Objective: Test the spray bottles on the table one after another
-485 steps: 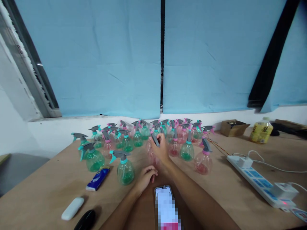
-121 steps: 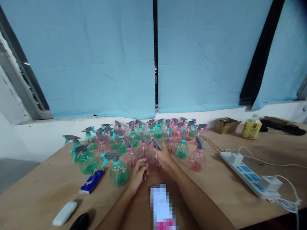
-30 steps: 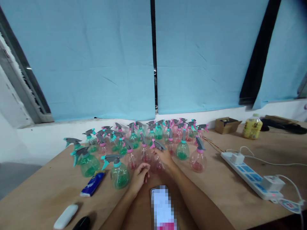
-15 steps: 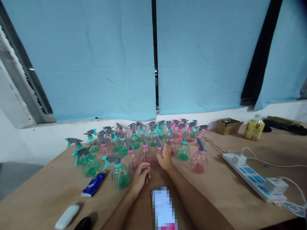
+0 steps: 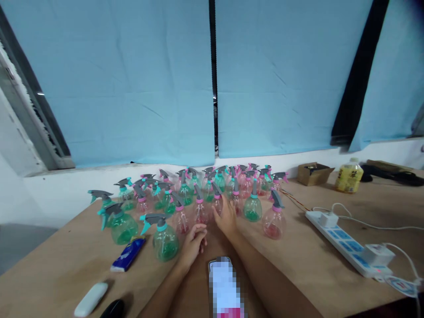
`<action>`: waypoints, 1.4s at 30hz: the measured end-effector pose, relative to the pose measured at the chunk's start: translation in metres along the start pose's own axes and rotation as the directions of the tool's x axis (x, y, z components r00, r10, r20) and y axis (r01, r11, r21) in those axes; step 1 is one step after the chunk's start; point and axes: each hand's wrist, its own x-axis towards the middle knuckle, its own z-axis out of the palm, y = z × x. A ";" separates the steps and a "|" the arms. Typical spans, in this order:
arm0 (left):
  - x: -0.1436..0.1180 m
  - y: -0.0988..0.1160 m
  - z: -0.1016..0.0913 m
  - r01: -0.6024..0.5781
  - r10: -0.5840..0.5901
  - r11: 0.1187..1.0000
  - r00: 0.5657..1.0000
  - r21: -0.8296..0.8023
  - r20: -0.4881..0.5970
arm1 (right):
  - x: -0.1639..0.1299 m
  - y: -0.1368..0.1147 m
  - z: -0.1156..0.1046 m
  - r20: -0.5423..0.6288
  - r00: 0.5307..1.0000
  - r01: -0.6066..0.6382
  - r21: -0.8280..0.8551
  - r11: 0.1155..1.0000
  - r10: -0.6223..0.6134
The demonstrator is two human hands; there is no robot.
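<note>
Several small spray bottles, green and pink with grey triggers, stand clustered on a wooden table (image 5: 298, 265). My right hand (image 5: 227, 217) is open, its fingers laid flat against the near side of a pink spray bottle (image 5: 217, 202) in the front row. My left hand (image 5: 193, 242) rests on the table with its fingers curled and nothing in them. It lies just right of a green spray bottle (image 5: 164, 240). A phone (image 5: 224, 282) lies between my forearms.
A blue packet (image 5: 128, 255), a white oblong object (image 5: 90, 299) and a black object (image 5: 114, 308) lie at the near left. A white power strip (image 5: 347, 245) with plugs and cables runs along the right. A cardboard box (image 5: 313, 173) and a yellow drink bottle (image 5: 347, 176) stand at the back right.
A second ago my right hand gripped the pink bottle near me. It has moved the bottle away into the row and opened, fingers still against it. My left hand stayed put.
</note>
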 end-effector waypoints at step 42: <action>0.003 -0.003 -0.001 -0.017 0.016 0.999 0.999 0.037 0.029 | 0.007 0.026 -0.036 -0.194 0.965 -0.155 0.115 0.981 0.176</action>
